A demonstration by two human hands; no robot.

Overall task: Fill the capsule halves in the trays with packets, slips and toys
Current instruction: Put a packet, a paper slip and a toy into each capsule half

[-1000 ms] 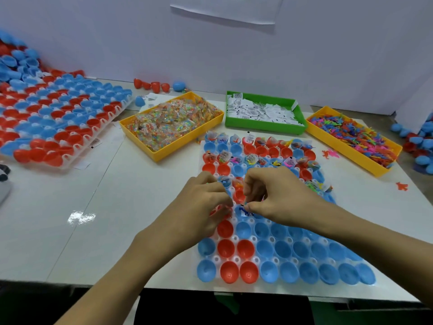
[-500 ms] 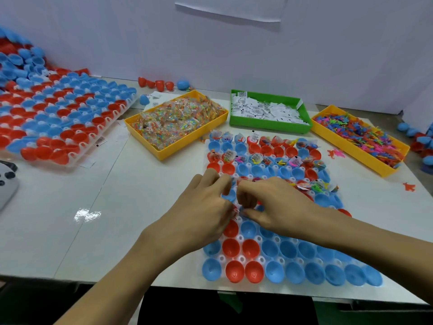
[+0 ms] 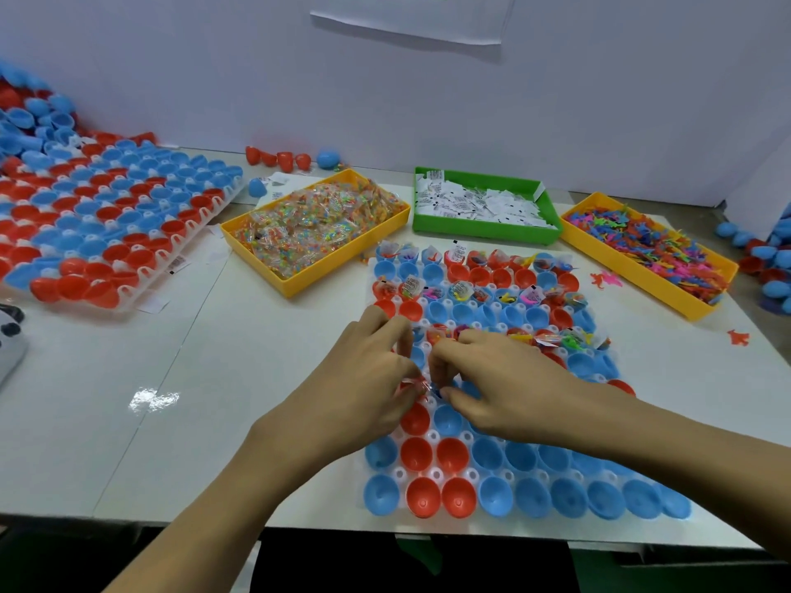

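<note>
A clear tray (image 3: 432, 472) of red and blue capsule halves lies in front of me; its far rows hold packets, slips and toys, its near rows are bare cups. My left hand (image 3: 364, 378) and my right hand (image 3: 496, 378) meet over the tray's middle left. The left fingers pinch a small crinkly packet (image 3: 413, 385). The right fingers are curled next to it on something small that I cannot make out. Behind stand a yellow bin of packets (image 3: 316, 233), a green bin of white slips (image 3: 483, 205) and a yellow bin of toys (image 3: 650, 250).
A second tray of capsule halves (image 3: 107, 224) lies at the far left, with loose halves piled behind it. More loose halves (image 3: 766, 258) sit at the right edge and several red ones (image 3: 278, 158) by the wall. Stray toys (image 3: 738, 337) lie on the white table.
Both hands have stayed together over the tray's middle while the fingers worked. A crinkly packet now shows at the left fingertips. The view has shifted slightly.
</note>
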